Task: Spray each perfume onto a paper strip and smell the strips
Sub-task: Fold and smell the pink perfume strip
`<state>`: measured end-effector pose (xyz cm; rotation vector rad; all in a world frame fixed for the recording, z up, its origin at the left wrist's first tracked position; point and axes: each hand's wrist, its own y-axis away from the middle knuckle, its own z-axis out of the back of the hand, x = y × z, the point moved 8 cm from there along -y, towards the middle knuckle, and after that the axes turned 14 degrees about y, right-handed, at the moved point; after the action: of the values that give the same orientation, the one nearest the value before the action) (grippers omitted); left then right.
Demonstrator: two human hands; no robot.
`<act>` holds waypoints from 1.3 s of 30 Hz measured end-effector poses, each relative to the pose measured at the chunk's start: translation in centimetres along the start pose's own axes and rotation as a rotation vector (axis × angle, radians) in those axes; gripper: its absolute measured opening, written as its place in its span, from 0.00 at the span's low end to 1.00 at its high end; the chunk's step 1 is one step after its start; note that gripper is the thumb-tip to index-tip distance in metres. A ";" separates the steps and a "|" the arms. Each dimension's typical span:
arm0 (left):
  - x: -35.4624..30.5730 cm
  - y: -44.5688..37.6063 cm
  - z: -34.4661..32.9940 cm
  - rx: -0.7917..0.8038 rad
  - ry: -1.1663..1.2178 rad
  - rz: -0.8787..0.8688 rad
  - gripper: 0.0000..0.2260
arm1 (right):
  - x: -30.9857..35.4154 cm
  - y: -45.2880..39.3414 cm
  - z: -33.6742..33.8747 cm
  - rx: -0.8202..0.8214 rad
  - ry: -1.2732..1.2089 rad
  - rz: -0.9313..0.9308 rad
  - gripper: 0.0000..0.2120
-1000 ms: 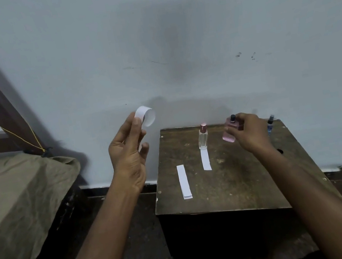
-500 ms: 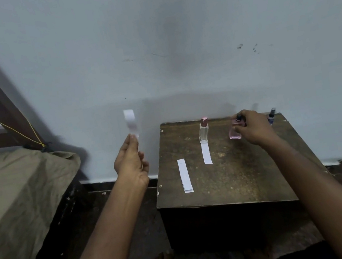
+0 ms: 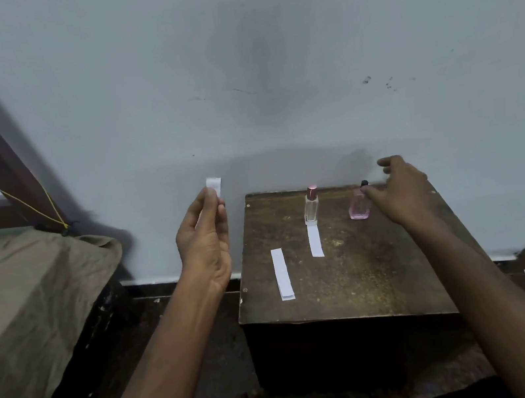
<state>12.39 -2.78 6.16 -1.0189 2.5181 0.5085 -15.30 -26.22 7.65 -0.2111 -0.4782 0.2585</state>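
By a grey wall, our left hand pinches a limp strip; right hand, fingers loose, leaves the fragile pink bottle near the table's back edge

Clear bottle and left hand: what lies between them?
Head view: only bare tabletop and its edge between the left hand and the clear bottle.

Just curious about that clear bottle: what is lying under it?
A white paper strip seems tucked under the clear bottle, running toward the person on the wooden table. The strip's end beneath the bottle is hidden.
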 end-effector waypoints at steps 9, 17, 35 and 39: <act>-2.0 -1.2 4.5 -0.323 -0.413 0.067 0.18 | 3.7 2.9 4.3 -0.341 -0.168 0.100 0.12; -1.2 1.3 -3.5 0.553 0.024 0.234 0.10 | 5.3 4.2 5.0 -0.420 -0.287 0.087 0.08; 2.9 1.3 -2.9 0.475 -0.368 0.198 0.20 | 16.1 12.5 -5.8 0.605 -0.515 0.498 0.27; 2.3 1.2 -2.1 0.308 -0.541 0.094 0.05 | 16.5 12.6 -5.4 0.616 -0.630 0.458 0.30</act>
<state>9.58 -4.23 7.10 -0.5563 2.0772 0.3468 -1.02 -10.17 6.73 0.3860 -0.9454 0.9171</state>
